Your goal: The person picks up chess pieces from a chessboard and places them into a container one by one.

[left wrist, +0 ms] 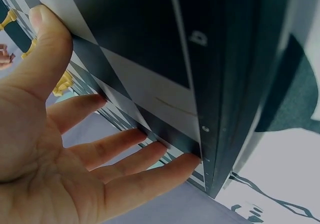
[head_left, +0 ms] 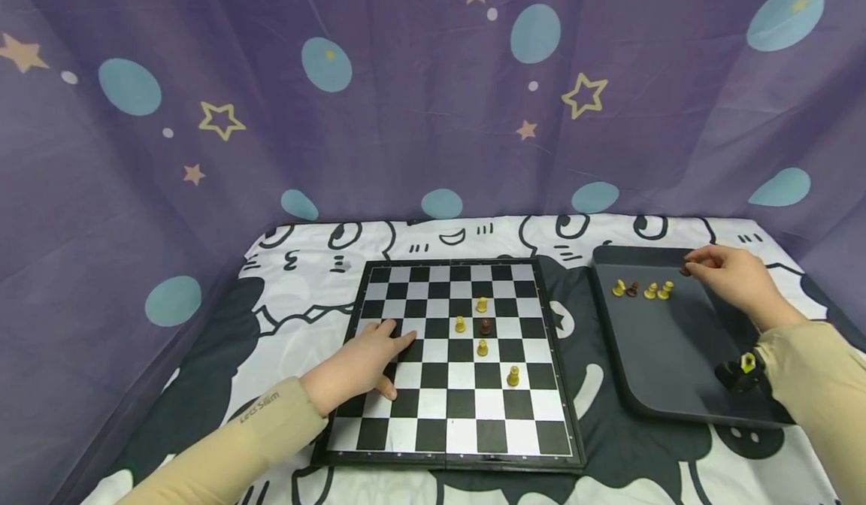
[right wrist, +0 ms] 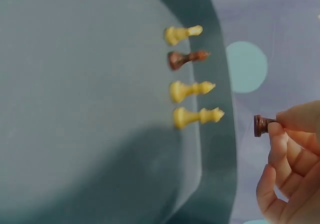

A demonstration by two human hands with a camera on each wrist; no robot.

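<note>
My right hand [head_left: 734, 281] is raised over the back right of the grey tray [head_left: 676, 373]. Between thumb and fingers it pinches a brown chess piece [right wrist: 260, 126], base outward; the fingers hide its top. My left hand [head_left: 360, 364] rests on the left side of the chessboard [head_left: 433, 456], fingers spread and holding nothing. Several yellow pieces [head_left: 513, 376] and one brown chess piece [head_left: 485, 327] stand right of centre on the board. Towards the tray's back, a brown bishop-like piece [right wrist: 187, 59] stands in a row with three yellow pieces [right wrist: 192, 90].
A black-and-white cartoon cloth [head_left: 304, 272] lies under the board and tray. Behind them hangs a purple curtain [head_left: 419, 137] with stars and blue ovals. A strip of cloth separates the board from the tray's raised rim [head_left: 612, 355].
</note>
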